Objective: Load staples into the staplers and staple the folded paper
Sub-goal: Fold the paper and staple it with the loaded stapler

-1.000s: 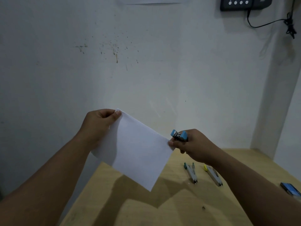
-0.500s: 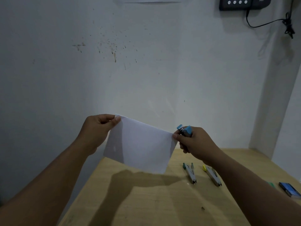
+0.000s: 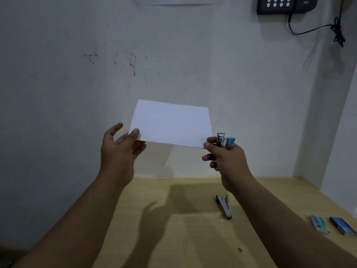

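A folded white paper point(image 3: 171, 123) is held up in front of the wall, above the table. My left hand point(image 3: 120, 149) pinches its lower left corner between thumb and fingers. My right hand point(image 3: 224, 158) grips a small blue stapler point(image 3: 225, 141) and also pinches the paper's lower right corner. A green stapler point(image 3: 224, 206) lies on the wooden table point(image 3: 173, 229) below my right hand.
Two staple boxes lie at the table's right side, a green one point(image 3: 318, 224) and a blue one point(image 3: 342, 225). A dark keypad device point(image 3: 286, 4) with a cable hangs on the wall at top right. The wall runs along the table's far edge.
Both hands turned the paper upward, so it now stands above the hands instead of hanging below. My left hand shifted its grip to the lower corner. The view tilted, hiding the yellow stapler.
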